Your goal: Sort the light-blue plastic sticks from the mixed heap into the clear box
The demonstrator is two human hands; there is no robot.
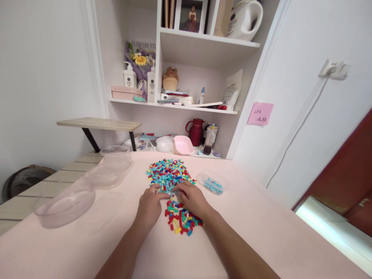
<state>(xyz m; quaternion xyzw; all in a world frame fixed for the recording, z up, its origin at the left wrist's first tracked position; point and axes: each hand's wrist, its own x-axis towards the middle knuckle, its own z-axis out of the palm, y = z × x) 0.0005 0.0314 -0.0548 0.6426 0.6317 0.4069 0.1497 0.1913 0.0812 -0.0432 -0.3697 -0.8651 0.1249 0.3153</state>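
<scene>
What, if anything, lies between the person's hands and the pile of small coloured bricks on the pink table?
Nothing visible. The left hand and right hand already rest on the pile of small coloured bricks, fingertips among the pieces. The small clear dish with blue pieces sits apart to the right; the clear bowls sit left.

Two bare forearms, no sleeves, left grip (149,205), right grip (193,199)

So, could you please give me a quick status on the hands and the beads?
Left hand and right hand both down on the beads, fingers in the pile. Small dish of blue ones at right. Empty clear bowls left; nothing blocking.
</scene>
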